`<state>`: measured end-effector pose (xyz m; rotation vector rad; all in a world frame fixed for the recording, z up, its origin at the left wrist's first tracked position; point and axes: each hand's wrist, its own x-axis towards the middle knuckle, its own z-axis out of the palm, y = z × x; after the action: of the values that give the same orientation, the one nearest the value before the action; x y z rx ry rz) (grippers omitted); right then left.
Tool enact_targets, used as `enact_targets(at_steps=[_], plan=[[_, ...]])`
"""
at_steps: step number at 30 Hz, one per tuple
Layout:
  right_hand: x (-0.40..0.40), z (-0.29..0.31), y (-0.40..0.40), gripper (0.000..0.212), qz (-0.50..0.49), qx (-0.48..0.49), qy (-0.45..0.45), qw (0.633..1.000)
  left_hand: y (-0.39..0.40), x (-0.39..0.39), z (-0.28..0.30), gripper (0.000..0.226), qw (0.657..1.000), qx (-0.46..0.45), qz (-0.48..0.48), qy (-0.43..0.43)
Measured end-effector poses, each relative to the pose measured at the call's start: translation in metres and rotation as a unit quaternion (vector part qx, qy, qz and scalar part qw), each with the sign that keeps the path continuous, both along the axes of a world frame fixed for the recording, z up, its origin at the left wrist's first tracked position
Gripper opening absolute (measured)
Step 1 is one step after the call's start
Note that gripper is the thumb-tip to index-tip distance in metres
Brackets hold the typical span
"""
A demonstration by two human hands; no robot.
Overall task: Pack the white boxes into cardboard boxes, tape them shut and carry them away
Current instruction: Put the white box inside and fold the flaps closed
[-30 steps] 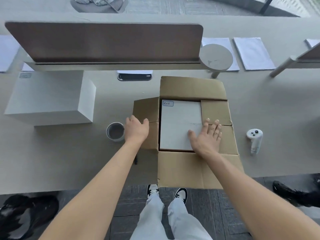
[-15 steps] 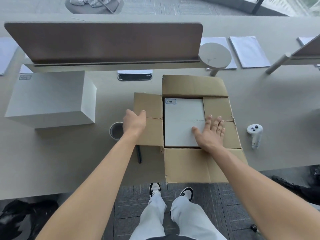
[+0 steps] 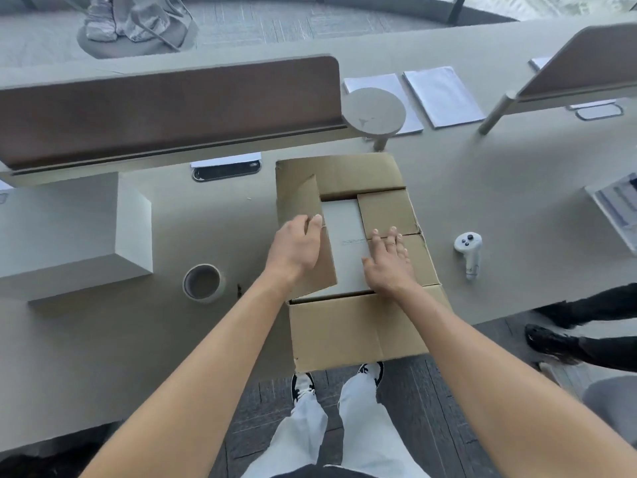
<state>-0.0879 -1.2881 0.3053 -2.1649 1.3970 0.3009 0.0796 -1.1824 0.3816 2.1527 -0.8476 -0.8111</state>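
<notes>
Grey table (image 3: 482, 208) fills the frame's middle band. At centre, the cardboard box (image 3: 358, 326) overhangs the near table edge, its long axis running up-frame; the white box (image 3: 343, 236) inside lies the same way. Left hand (image 3: 293, 250) grips the left flap (image 3: 303, 215), fingers curled over its edge, folding it inward. Right hand (image 3: 387, 263) presses the right flap (image 3: 389, 215) with fingers straight. Bare table lies right of the box, up to a controller (image 3: 468, 250); a tape roll (image 3: 203, 282) and, probably, a second white box (image 3: 69, 236) sit to its left.
</notes>
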Motion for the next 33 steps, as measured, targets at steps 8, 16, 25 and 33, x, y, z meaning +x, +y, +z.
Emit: enact_targets(at_steps=[8, 16, 25, 33], plan=[[-0.027, 0.0, -0.013, 0.073, 0.067, -0.033, -0.004, 0.997, -0.02, -0.047, -0.061, 0.061, 0.933, 0.219, -0.167, -0.232], [-0.045, 0.015, -0.001, 0.065, 0.035, -0.037, -0.063, 0.997, -0.025, -0.057, -0.063, 0.069, 0.919, 0.251, -0.166, -0.255], [-0.119, 0.043, 0.029, 0.066, -0.221, 0.001, 0.009, 0.975, -0.038, -0.067, -0.048, 0.073, 0.909, 0.298, -0.163, -0.244], [-0.116, 0.077, 0.022, 0.069, -0.232, -0.067, -0.046, 0.969, -0.043, -0.049, -0.036, 0.036, 0.92, 0.286, -0.197, -0.181]])
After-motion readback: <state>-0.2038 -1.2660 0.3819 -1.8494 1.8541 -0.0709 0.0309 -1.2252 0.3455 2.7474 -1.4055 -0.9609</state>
